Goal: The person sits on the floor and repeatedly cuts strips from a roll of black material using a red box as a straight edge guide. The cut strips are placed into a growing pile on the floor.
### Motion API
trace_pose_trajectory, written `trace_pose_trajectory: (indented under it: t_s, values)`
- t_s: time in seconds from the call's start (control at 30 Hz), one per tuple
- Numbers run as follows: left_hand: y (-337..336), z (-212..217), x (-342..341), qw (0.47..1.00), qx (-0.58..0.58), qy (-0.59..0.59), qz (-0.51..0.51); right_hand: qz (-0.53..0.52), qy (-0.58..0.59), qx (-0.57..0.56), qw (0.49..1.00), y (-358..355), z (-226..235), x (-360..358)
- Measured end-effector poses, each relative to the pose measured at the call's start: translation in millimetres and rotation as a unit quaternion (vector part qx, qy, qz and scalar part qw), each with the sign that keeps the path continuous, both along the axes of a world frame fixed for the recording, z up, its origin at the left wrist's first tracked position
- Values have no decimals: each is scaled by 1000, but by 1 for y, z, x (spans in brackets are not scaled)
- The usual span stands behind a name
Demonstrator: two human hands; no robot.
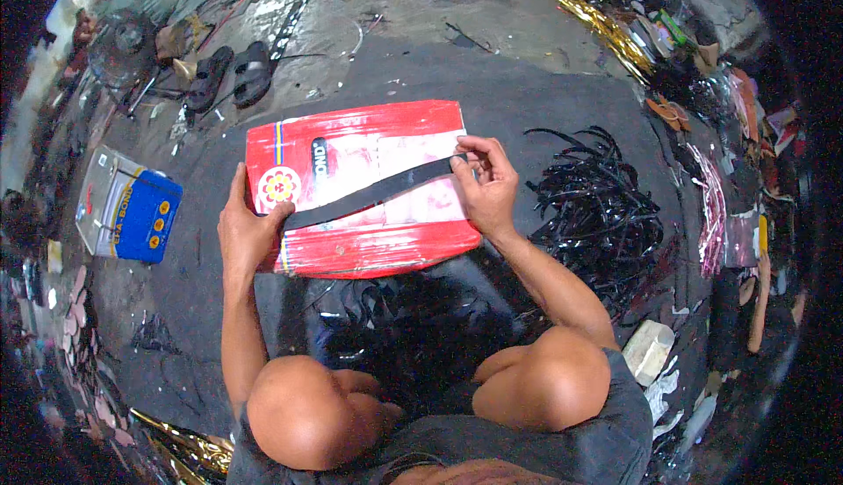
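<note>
Your left hand (248, 232) pinches one end of the long flat black rubber strip (373, 193), right hand (486, 184) pinches the other, stretched taut across the glossy red cardboard sheet (360, 248) at frame centre. Pile of loose black straps (597, 213) sits centre right, so most look unprocessed. Blue-and-grey box (127, 206) lies at left, untouched.

Between the hands runs a plain black strip (373, 193). Under it lies a red board (369, 252) with a pale pink middle, a yellow-blue stripe and a yellow flower mark. Left of the hands sits a blue box (140, 214) with yellow dots. Right: glossy black straps (597, 213). The floor (492, 72) is grey.
</note>
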State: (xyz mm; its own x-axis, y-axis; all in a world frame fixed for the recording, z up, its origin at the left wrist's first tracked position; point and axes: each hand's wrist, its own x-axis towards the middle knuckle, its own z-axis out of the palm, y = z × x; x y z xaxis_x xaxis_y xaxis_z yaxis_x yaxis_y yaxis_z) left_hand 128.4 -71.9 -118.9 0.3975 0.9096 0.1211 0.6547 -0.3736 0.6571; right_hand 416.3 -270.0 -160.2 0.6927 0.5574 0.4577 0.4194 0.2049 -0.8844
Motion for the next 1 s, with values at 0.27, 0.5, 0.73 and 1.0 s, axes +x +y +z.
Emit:
trace_pose_trajectory:
  t_s: [0.27, 0.5, 0.73, 1.0]
  values:
    - [-38, 11, 68, 954, 243, -133, -116, 45, -179, -225, 957, -10, 55, 3]
    - [-91, -27, 160, 919, -17, -211, -334, 12, -156, -174, 972, -13, 45, -14]
    - [-96, -25, 153, 915, 1, -220, -339, -15, -295, -191, 936, -15, 41, -10]
    - [-94, -33, 158, 918, 67, -214, -327, 27, -369, -224, 902, -30, 49, 5]
